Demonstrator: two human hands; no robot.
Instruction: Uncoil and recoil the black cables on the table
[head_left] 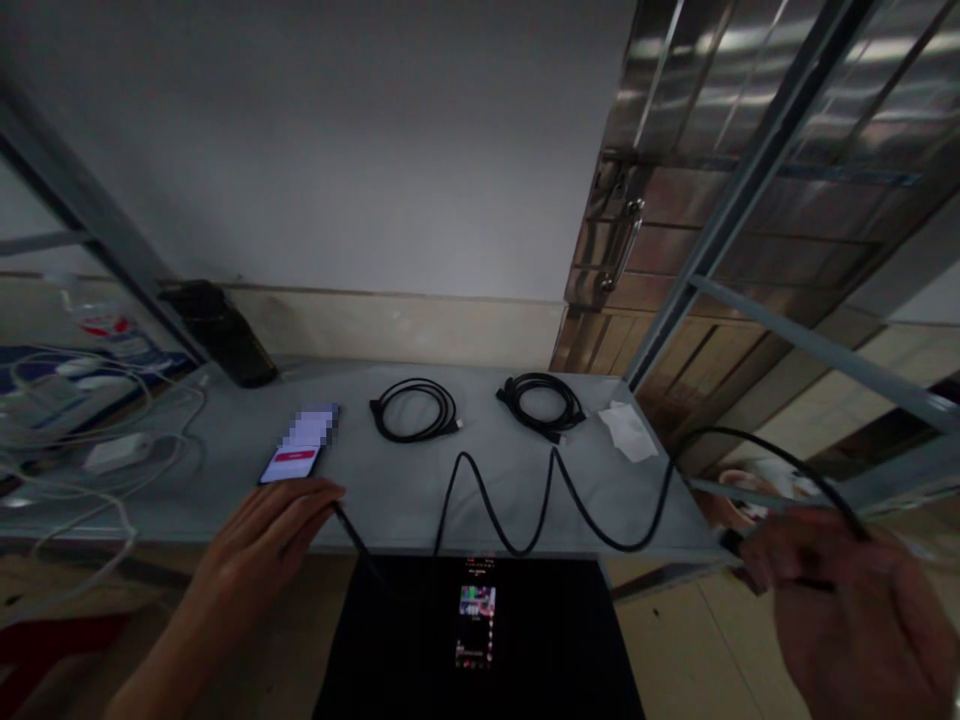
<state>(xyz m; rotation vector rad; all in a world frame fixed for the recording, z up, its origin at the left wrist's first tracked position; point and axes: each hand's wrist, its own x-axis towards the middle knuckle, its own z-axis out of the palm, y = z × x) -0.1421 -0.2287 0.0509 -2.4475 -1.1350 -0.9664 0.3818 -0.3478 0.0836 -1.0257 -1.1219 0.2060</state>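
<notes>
A long black cable (487, 500) runs in loose waves across the grey shelf (390, 500). My left hand (255, 550) pinches one end of it near the shelf's front edge, just below a lit phone (300, 445). At the right, my right hand (847, 590) is closed on the other end, with a dark connector poking out on its left side; motion blurs this hand. Farther back lie two coiled black cables, one coil (415, 410) in the middle and another coil (540, 400) to its right.
White cords (135, 460) and a white adapter (118, 452) clutter the left side, near a plastic bottle (112, 320). A dark upright device (225, 335) leans by the wall. White paper (628, 430) lies at the right. Metal posts (750, 190) frame the shelf; a dark panel (405, 650) with a lit screen is below.
</notes>
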